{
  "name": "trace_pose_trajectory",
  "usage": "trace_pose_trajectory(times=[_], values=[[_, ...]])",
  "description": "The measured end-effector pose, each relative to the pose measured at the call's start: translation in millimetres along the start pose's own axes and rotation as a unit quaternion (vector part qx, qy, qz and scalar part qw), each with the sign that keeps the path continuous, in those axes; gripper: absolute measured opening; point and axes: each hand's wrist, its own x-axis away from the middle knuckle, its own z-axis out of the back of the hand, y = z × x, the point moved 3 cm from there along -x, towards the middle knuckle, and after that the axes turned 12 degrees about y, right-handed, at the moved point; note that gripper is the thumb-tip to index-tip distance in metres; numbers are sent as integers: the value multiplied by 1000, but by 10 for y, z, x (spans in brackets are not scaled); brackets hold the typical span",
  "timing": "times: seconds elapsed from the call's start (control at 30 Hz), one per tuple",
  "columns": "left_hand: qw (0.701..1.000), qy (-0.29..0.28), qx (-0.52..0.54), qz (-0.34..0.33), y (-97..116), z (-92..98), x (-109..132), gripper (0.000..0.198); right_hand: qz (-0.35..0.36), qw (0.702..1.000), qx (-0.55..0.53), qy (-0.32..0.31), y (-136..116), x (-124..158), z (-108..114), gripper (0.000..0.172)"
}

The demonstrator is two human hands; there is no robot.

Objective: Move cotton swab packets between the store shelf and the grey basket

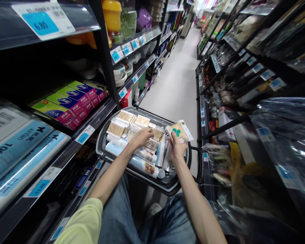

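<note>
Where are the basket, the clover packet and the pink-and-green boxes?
Basket (100, 139): head view, on its left rim.
Clover packet (177, 131): head view, on the green clover on its front.
Pink-and-green boxes (70, 102): head view, on a middle box in the stack.

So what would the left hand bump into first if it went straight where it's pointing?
Probably the clear-wrapped packet just ahead of the left hand, in the basket. They might already touch; depth is unclear.

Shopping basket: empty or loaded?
Loaded: the basket has wrapped rolls and packs of sticks covering most of its visible floor. The right hand holds a green-marked pack. Depth of contents: cannot tell.
</note>
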Motion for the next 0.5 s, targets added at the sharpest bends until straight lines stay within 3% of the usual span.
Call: trace_pose_trajectory(times=[0.13,0.27,0.37,0.5], values=[[998,37,42,11,128,66,-47,23,-65,998,-16,-4,93,-100,41,62],[978,127,156,46,203,159,-113,14,-124,990,-26,-66,114,-121,21,52],[925,179,323,91,208,213,-137,18,-164,977,-53,-126,77,-64,-18,43],[813,193,524,167,231,249,-127,30,-178,957,-44,-225,5,105,-64,39]])
